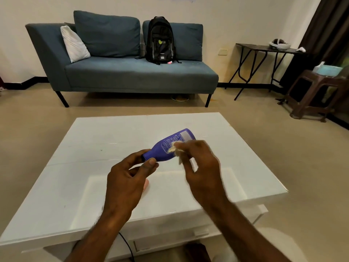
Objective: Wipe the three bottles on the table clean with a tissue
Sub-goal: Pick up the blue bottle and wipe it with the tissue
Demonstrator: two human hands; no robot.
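- The purple bottle point(168, 146) was held off the white table point(94, 140), above its middle, lying tilted with its base toward 1 o'clock and its neck toward 7 o'clock.
- The left hand point(130, 174) gripped the neck end, thumb and curled fingers closed round it.
- The right hand point(202, 161), at 3 o'clock of the bottle, pinched a crumpled tissue point(176, 149) in its fingertips and pressed it on the printed label side. The hand was blurred, so the exact lie of each finger could not be told.
- Step in hand, as judged: wiping the body of this bottle.
- To do it well, the left hand should probably turn the bottle by the neck so that each face meets the tissue in turn. Strokes would best run from neck to base, and the base and the gripped neck would need their own pass.
- A firm hold at the narrow end matters, since a sideways push near the base could lever the bottle loose.
- A small pink object point(147, 184) showed at 5 o'clock of the left hand, mostly hidden; whether it was another bottle could not be told. No third bottle was in view.
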